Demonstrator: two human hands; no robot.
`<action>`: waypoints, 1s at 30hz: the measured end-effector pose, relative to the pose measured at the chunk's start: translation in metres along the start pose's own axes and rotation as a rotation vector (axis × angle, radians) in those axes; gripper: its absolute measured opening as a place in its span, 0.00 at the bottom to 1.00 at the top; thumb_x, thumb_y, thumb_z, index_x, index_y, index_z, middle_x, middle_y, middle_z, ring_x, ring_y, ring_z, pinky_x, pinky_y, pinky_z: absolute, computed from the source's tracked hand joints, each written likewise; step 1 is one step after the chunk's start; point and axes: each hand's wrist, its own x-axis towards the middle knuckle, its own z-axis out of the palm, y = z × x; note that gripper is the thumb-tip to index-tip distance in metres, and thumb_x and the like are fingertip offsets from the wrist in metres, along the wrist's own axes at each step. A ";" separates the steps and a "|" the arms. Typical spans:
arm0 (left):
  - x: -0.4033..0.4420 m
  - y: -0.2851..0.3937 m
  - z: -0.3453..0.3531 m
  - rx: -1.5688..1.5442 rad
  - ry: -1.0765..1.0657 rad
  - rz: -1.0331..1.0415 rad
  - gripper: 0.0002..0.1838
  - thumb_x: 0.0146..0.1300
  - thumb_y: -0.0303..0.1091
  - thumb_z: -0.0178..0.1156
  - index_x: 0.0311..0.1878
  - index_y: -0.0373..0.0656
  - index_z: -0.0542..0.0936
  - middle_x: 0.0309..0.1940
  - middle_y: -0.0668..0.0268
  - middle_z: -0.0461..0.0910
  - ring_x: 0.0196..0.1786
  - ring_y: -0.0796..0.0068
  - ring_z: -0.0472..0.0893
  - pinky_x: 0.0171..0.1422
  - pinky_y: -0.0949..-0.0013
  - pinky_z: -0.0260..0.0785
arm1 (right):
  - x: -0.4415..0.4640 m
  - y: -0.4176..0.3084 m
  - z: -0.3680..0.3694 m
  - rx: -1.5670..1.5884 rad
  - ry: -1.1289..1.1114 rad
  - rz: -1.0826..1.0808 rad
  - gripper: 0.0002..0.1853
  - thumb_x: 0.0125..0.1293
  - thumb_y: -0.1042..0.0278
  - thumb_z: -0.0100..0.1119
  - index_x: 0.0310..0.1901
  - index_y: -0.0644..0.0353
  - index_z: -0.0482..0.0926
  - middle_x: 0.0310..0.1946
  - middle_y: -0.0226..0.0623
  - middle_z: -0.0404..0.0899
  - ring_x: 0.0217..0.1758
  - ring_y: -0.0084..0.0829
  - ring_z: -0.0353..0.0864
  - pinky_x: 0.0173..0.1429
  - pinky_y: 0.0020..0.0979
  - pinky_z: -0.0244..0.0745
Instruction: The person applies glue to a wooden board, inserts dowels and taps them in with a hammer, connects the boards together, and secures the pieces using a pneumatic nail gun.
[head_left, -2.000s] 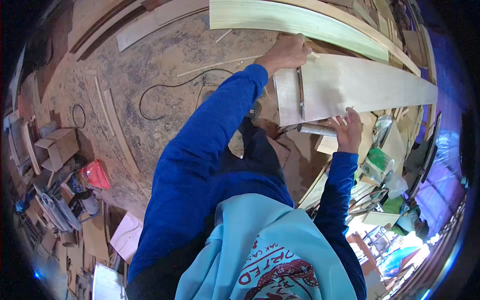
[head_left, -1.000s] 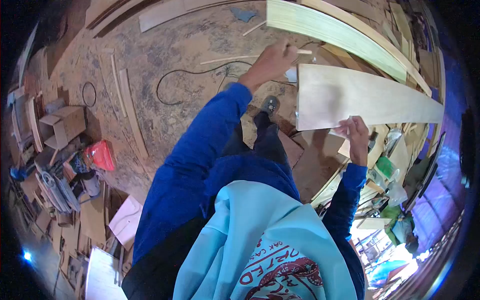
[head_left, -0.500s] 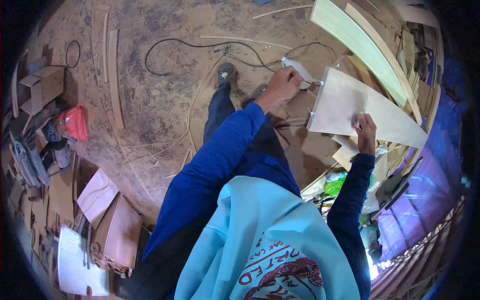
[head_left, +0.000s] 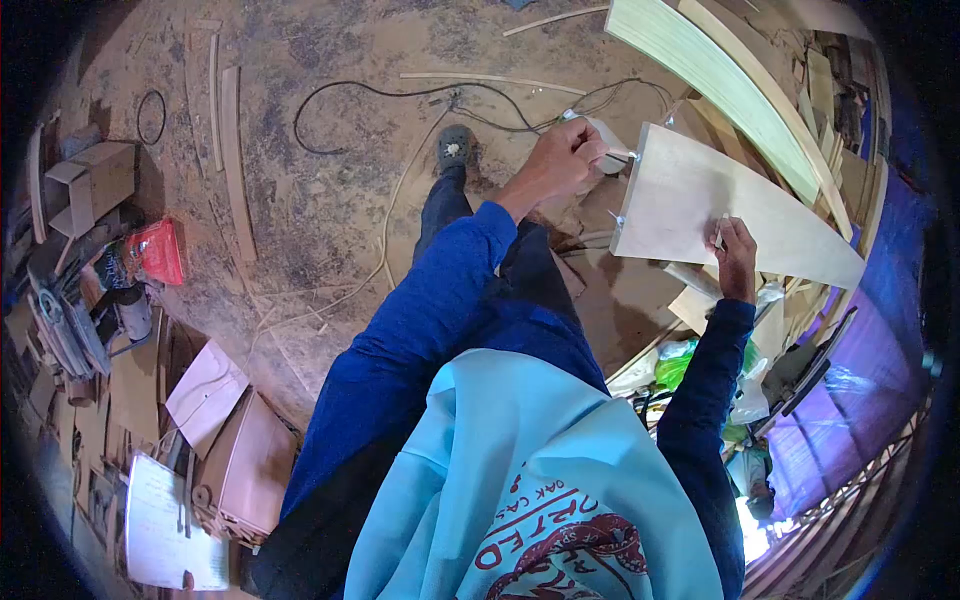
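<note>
A pale tapered board [head_left: 730, 205] lies at the right, its wide end toward my left hand. Small whitish bits stick out at two places along that end. My left hand [head_left: 565, 165] pinches a thin light stick [head_left: 622, 153], whose tip reaches the upper spot on this end. Over the board's lower edge, my right hand [head_left: 735, 255] has its fingers bent together around something small and pale, too small to name. A white bottle-like container [head_left: 603, 135] lies partly hidden behind my left hand.
Long curved boards [head_left: 720, 90] rest at the upper right. A black cable [head_left: 370, 85] and wooden strips [head_left: 238, 165] lie on the dirt floor. At the left are a cardboard box [head_left: 100, 180] and a red bag [head_left: 158, 252]; a purple sheet [head_left: 860, 370] is at the right.
The view has shifted, bringing the white container into sight. My left hand has moved from beyond the board's end to its upper corner with the stick. My right hand has moved from the edge onto the board.
</note>
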 end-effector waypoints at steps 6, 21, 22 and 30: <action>-0.011 0.022 0.000 0.309 0.054 0.184 0.08 0.74 0.33 0.60 0.42 0.38 0.78 0.29 0.69 0.78 0.31 0.80 0.75 0.36 0.70 0.69 | 0.002 0.006 -0.002 0.058 0.009 -0.001 0.11 0.77 0.59 0.56 0.41 0.57 0.78 0.33 0.27 0.74 0.37 0.21 0.74 0.45 0.26 0.71; -0.009 0.045 0.023 0.502 0.057 0.240 0.14 0.71 0.37 0.64 0.42 0.33 0.80 0.28 0.57 0.81 0.31 0.72 0.79 0.36 0.62 0.73 | -0.003 0.004 0.002 0.049 0.017 -0.015 0.12 0.77 0.58 0.54 0.41 0.58 0.76 0.34 0.28 0.74 0.39 0.22 0.73 0.48 0.28 0.71; -0.007 0.045 0.022 0.477 0.030 0.191 0.14 0.71 0.38 0.65 0.43 0.34 0.80 0.29 0.59 0.82 0.31 0.73 0.79 0.36 0.64 0.73 | -0.003 0.004 0.002 0.036 0.019 -0.011 0.12 0.77 0.57 0.54 0.41 0.58 0.76 0.34 0.28 0.74 0.40 0.22 0.74 0.48 0.28 0.71; -0.050 0.041 -0.006 0.517 0.063 0.102 0.13 0.73 0.37 0.64 0.47 0.36 0.78 0.39 0.63 0.84 0.37 0.77 0.82 0.41 0.69 0.76 | -0.052 -0.028 0.048 0.459 0.086 -0.157 0.10 0.75 0.63 0.60 0.48 0.59 0.80 0.40 0.29 0.78 0.43 0.22 0.76 0.51 0.27 0.70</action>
